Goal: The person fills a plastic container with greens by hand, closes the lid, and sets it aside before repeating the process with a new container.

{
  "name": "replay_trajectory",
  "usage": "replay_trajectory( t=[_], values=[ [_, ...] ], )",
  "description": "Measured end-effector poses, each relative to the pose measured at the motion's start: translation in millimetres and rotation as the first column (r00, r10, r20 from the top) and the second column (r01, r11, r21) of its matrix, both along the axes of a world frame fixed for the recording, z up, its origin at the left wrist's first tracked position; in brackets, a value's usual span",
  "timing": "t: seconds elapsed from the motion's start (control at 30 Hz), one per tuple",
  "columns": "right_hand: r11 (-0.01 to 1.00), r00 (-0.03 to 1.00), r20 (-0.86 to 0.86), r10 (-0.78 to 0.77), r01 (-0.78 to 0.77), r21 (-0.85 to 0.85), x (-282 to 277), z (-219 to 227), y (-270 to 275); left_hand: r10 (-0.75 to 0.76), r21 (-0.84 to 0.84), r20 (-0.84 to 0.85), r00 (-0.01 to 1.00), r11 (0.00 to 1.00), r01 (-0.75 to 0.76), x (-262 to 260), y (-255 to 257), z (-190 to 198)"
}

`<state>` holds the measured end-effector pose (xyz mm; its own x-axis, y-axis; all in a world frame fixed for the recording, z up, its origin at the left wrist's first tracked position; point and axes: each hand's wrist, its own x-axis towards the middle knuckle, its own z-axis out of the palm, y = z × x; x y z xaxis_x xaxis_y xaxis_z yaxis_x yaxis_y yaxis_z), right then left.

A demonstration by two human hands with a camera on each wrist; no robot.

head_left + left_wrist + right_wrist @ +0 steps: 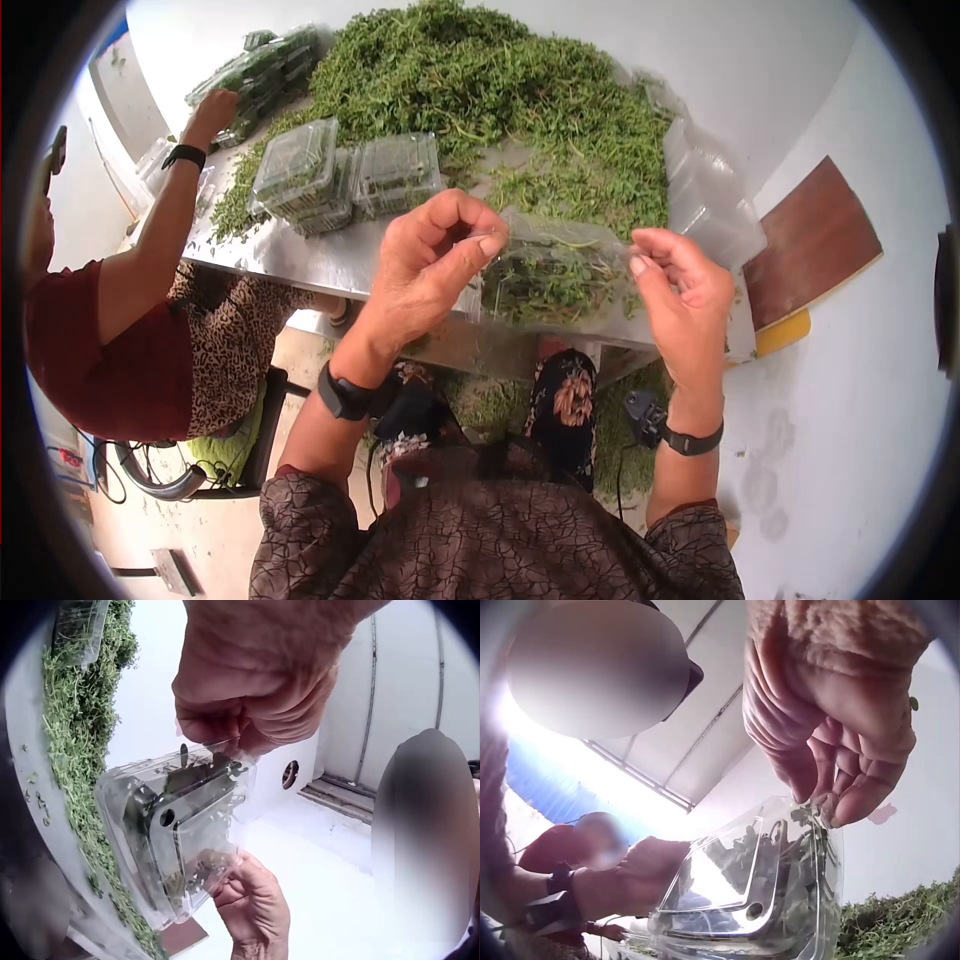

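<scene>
A clear plastic clamshell box (pixel 555 282) with leafy green sprigs inside is held up between both hands, over the table's front edge. My left hand (pixel 432 262) pinches its left rim between thumb and curled fingers. At the opposite end, my right hand (pixel 684 300) pinches the rim the same way. The left wrist view shows the box (pixel 196 825) tilted, with round holes in its clear plastic. Seen from the right wrist, thumb and fingertips of the right hand (pixel 832 720) grip a corner of the box, and leaves press against the plastic.
A large heap of greens (pixel 470 80) covers the back of the metal table (pixel 290 255). Filled boxes (pixel 300 170) stand at left, more boxes (pixel 270 75) behind them. Clear empty containers (pixel 705 190) lie at right beside a brown board (pixel 815 245). Another person (pixel 110 330) sits at left, reaching toward the boxes.
</scene>
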<state>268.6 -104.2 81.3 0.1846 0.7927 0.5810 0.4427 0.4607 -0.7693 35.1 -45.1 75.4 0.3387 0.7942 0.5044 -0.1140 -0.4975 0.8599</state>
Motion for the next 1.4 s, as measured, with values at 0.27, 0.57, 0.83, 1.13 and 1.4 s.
replay_trajectory(
  t=[0.27,0.57,0.83,1.13,1.4],
  values=[
    [0.997,0.993,-0.103,-0.061,0.055,-0.061,-5,-29,52,0.107,0.107,0.026,0.994,0.988,-0.109,6,44,-42],
    [0.985,0.984,0.048,-0.171,0.171,0.013,-9,-33,54,0.219,0.088,-0.010,0.976,0.972,-0.217,7,46,-45],
    [0.988,0.987,-0.069,-0.148,0.150,0.021,-11,-46,59,0.284,0.079,-0.056,0.957,0.957,-0.280,6,39,-44],
    [0.994,0.987,-0.120,-0.106,0.106,-0.006,-10,-49,59,0.311,0.103,-0.051,0.949,0.947,-0.305,7,36,-44],
    [0.997,0.987,-0.136,-0.079,0.081,0.004,-10,-49,60,0.412,0.324,-0.071,0.909,0.871,-0.369,10,36,-41]
  ],
)
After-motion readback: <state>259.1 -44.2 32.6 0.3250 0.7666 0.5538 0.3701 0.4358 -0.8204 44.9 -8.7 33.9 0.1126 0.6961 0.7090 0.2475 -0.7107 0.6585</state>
